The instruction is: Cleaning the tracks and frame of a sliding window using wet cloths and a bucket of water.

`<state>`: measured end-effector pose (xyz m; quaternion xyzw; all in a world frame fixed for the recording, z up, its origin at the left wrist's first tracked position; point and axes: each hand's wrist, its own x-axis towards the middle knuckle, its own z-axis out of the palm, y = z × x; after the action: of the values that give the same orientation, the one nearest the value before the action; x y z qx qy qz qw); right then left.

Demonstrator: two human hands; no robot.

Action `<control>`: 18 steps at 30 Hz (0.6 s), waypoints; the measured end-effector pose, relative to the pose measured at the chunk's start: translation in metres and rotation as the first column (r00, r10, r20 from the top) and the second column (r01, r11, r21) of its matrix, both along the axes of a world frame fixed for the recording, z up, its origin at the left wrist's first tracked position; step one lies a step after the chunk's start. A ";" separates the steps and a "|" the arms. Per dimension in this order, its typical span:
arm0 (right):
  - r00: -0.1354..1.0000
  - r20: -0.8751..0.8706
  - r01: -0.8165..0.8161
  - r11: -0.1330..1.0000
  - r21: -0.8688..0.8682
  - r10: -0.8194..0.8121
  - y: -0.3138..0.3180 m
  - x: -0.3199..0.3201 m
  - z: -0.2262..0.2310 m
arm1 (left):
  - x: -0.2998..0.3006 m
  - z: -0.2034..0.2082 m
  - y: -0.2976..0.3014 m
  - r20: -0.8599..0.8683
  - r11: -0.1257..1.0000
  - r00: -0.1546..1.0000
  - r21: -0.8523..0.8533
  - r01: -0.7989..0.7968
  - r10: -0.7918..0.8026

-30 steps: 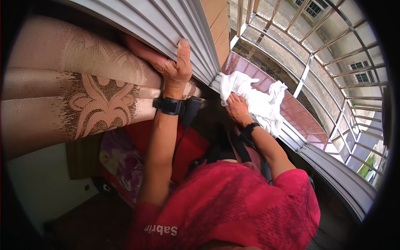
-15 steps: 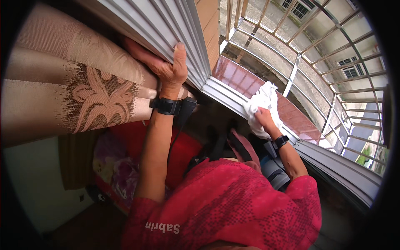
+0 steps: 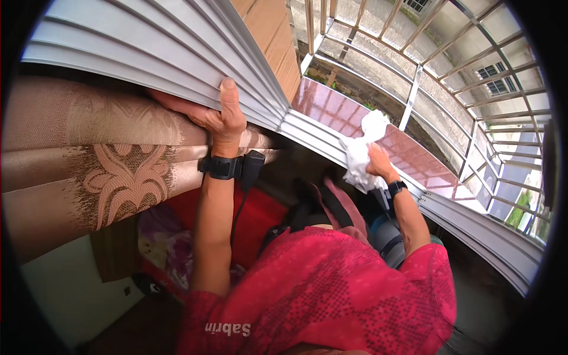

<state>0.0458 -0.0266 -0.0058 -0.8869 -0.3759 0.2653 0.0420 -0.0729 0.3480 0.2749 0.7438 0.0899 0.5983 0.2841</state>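
Note:
My left hand (image 3: 218, 115) grips the inner edge of the white grooved window frame (image 3: 195, 56). Its thumb presses on the ridged face, while the fingers stretch along the edge, partly hidden beside the beige patterned curtain (image 3: 130, 183). In my right hand (image 3: 380, 163) is a crumpled white cloth (image 3: 358, 155), bunched over the window's lower track (image 3: 316, 137). One end of the cloth sticks up over the reddish tiled outer sill (image 3: 337, 109). Both wrists wear dark bands with small devices.
Beyond the sill a metal bar cage (image 3: 414, 97) encloses the window, with a building outside. An orange-brown tiled wall (image 3: 266, 41) flanks the frame. Below, in shadow, are a red surface (image 3: 254, 213) and a flowered purple fabric (image 3: 168, 242).
The view has tilted, so the frame and curtain show more fully. My right hand still holds the cloth, which has changed shape on the track. My left hand keeps its grip on the frame.

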 end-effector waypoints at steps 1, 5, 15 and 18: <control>0.996 -0.082 0.057 0.961 0.272 -0.036 0.011 0.003 -0.014 | 0.003 -0.002 0.000 0.017 1.000 1.000 -0.004 0.021 -0.021; 0.990 -0.089 0.139 0.840 0.525 -0.109 0.097 -0.010 0.000 | 0.003 -0.006 -0.002 -0.003 1.000 1.000 -0.025 0.005 -0.005; 0.809 0.272 -0.577 0.794 0.193 0.522 0.223 -0.057 0.021 | 0.005 0.000 0.001 -0.023 0.999 0.999 -0.025 0.022 -0.022; 0.853 0.153 -0.520 0.838 0.165 0.499 0.225 -0.055 0.040 | 0.002 -0.004 0.000 -0.018 0.999 1.000 -0.041 0.024 -0.025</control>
<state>-0.0089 0.1986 0.0345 -0.7584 -0.6248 0.1812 0.0391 -0.0710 0.3481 0.2706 0.7446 0.0956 0.5858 0.3055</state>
